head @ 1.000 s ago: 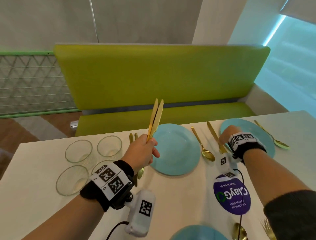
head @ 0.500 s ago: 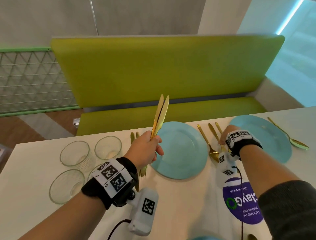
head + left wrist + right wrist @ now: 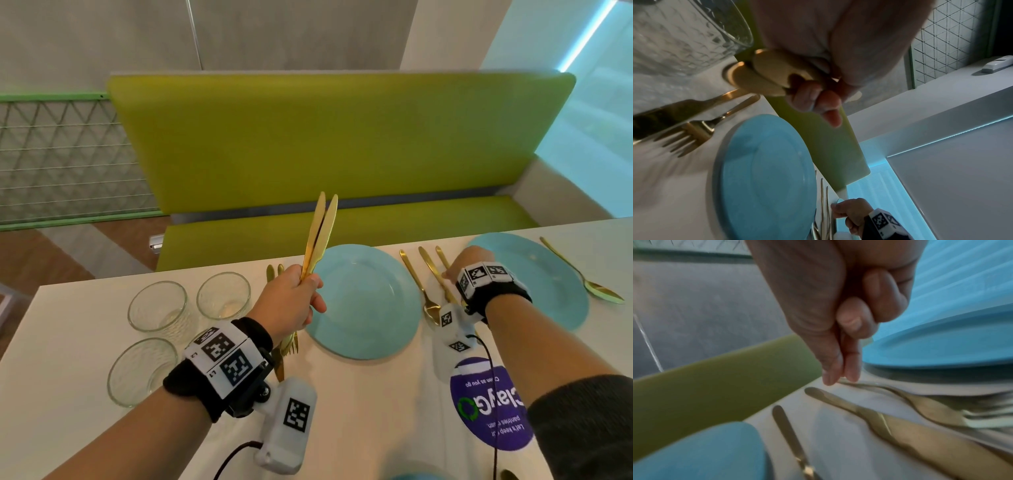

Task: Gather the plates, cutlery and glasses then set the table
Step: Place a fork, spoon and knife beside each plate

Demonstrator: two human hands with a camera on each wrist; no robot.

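Observation:
My left hand (image 3: 291,301) is raised over the white table (image 3: 68,342) and grips two gold knives (image 3: 320,233), blades up; their handles (image 3: 764,71) show in the left wrist view. Under it lie gold forks (image 3: 290,346) left of a blue plate (image 3: 363,301). Right of that plate lie a spoon (image 3: 418,284), a knife (image 3: 432,270) and a fork (image 3: 920,404). My right hand (image 3: 448,274) pinches the fork's handle end with thumb and forefinger (image 3: 838,379), its other fingers curled. A second blue plate (image 3: 541,281) sits further right, with a spoon (image 3: 582,274) beyond it.
Three empty glasses (image 3: 157,306) (image 3: 224,296) (image 3: 142,371) stand at the left of the table. A purple round sticker (image 3: 489,407) marks the near right. A green bench (image 3: 342,154) runs along the far edge. Another blue plate's rim (image 3: 411,476) shows at the bottom.
A fork now lies right of the knife between the two plates, under my right fingertips. The left hand has kept the two knives raised in the same spot.

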